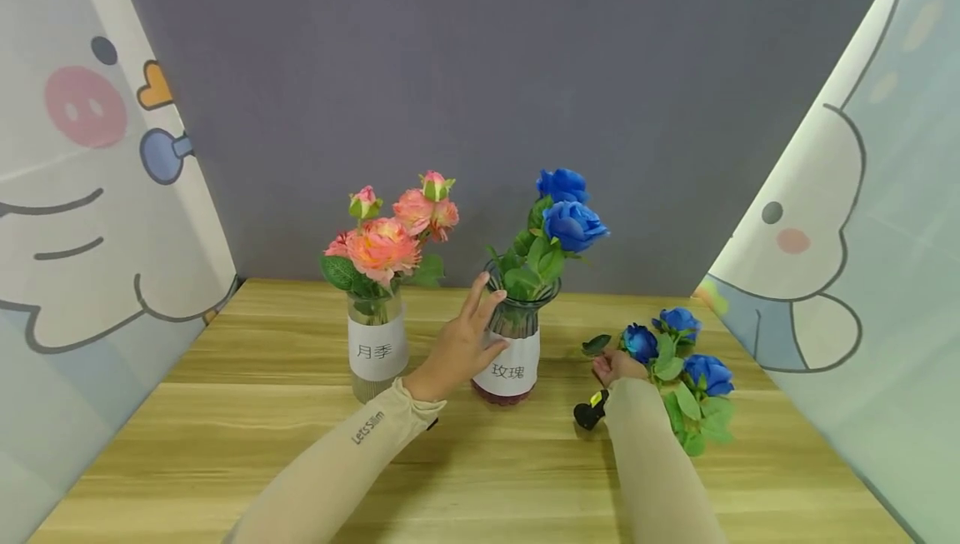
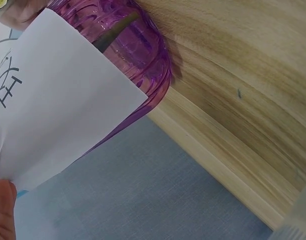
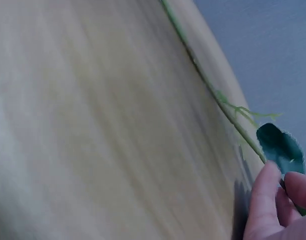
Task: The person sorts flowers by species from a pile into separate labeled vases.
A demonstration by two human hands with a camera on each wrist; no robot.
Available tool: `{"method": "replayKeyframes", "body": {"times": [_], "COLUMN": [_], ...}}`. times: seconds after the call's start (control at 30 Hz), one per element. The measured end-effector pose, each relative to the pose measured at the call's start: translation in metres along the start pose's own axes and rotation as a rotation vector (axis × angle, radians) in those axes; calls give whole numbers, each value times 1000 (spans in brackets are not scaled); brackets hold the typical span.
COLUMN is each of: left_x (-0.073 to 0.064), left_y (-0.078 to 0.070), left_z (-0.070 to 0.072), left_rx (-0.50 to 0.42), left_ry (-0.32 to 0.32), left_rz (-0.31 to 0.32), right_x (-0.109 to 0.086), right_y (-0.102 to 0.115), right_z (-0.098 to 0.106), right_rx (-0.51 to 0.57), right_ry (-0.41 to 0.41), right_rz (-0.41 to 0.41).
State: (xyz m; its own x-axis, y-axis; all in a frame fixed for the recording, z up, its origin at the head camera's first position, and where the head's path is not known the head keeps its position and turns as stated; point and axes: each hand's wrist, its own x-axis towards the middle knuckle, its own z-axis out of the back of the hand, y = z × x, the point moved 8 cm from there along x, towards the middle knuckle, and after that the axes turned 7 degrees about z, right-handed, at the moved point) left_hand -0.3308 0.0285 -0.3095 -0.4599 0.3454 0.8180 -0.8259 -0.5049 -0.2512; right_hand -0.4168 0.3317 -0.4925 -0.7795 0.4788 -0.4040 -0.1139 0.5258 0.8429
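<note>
My left hand point(image 1: 453, 352) is at the left side of a glass vase point(image 1: 504, 400) with a purple base and a white label, its fingers straight and spread up to the rim. In the left wrist view a fingertip point(image 2: 4, 205) touches the edge of the label point(image 2: 68, 100). Two blue roses point(image 1: 574, 226) with green leaves stand in this vase. To its right, my right hand point(image 1: 618, 367) pinches a thin green stem point(image 3: 213, 92) beside a dark leaf point(image 3: 280, 147), low over the table. A blue rose point(image 1: 640, 342) lies right at this hand.
More blue roses point(image 1: 708, 375) with leaves lie on the wooden table point(image 1: 262, 444) at the right. A clear ribbed vase point(image 1: 367, 386) with a label holds pink-orange flowers point(image 1: 384, 248) to the left. A grey panel point(image 1: 420, 69) stands behind, with cartoon-printed panels at both sides.
</note>
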Motion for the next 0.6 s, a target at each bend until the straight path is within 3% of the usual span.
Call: {"method": "replayKeyframes", "body": {"times": [0.07, 0.17, 0.3, 0.43, 0.6], "left_x": [0, 0, 0, 1, 0], "left_y": [0, 0, 1, 2, 3], "left_z": [0, 0, -1, 0, 1], "left_rx": [1, -1, -14, -31, -32], "left_ry": [-1, -4, 7, 7, 6], "left_rz": [-1, 1, 16, 38, 34], "right_x": [-21, -43, -63, -69, -70], "right_y": [10, 21, 33, 44, 59], "right_z": [-3, -5, -8, -12, -10], "right_rx": [-44, -62, -19, 55, 147], "right_ry": [-38, -34, -28, -13, -13], "right_rz": [31, 70, 110, 130, 96]}}
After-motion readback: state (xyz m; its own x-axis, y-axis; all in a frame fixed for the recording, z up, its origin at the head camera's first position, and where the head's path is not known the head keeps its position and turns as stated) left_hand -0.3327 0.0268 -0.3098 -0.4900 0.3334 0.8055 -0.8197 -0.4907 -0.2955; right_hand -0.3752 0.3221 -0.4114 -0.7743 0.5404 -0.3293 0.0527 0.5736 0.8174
